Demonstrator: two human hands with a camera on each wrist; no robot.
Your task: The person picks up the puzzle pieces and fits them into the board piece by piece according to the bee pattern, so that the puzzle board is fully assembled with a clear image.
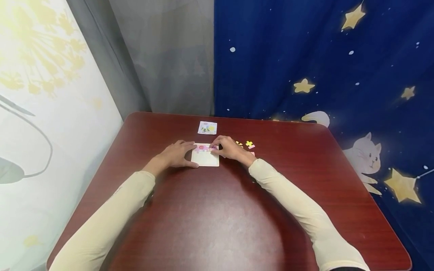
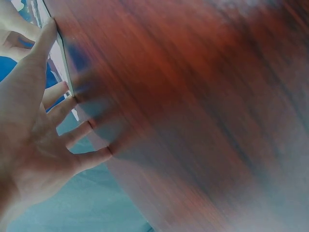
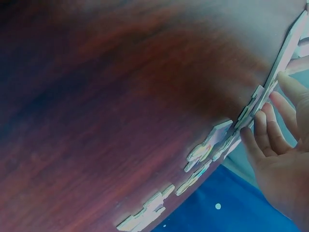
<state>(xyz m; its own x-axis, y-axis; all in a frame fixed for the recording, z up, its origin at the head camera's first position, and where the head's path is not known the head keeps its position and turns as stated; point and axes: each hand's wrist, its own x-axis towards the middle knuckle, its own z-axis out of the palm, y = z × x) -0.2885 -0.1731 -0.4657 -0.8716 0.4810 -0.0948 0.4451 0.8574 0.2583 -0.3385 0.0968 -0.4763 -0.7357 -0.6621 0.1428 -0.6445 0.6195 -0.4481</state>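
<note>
A small pale puzzle board (image 1: 205, 160) lies on the table, its upper part filled with a strip of pink joined pieces (image 1: 201, 148). At the board's left side is my left hand (image 1: 174, 154), its thumb on the lower left edge and its forefinger near the upper left corner. The left wrist view shows this hand's fingers (image 2: 62, 112) spread and fairly straight. My right hand (image 1: 229, 147) pinches a puzzle piece (image 1: 213, 148) between thumb and forefinger over the board's upper right part. In the right wrist view its fingertips stand right at the board (image 3: 286, 54); the piece is hidden there.
Loose puzzle pieces (image 3: 147, 211) lie to the right of the board, one yellow and pink piece (image 1: 250, 144) beyond the right wrist. Behind the board rests a small picture card (image 1: 207, 128). Curtains (image 1: 169, 67) hang past the far edge of the dark red table (image 1: 217, 218).
</note>
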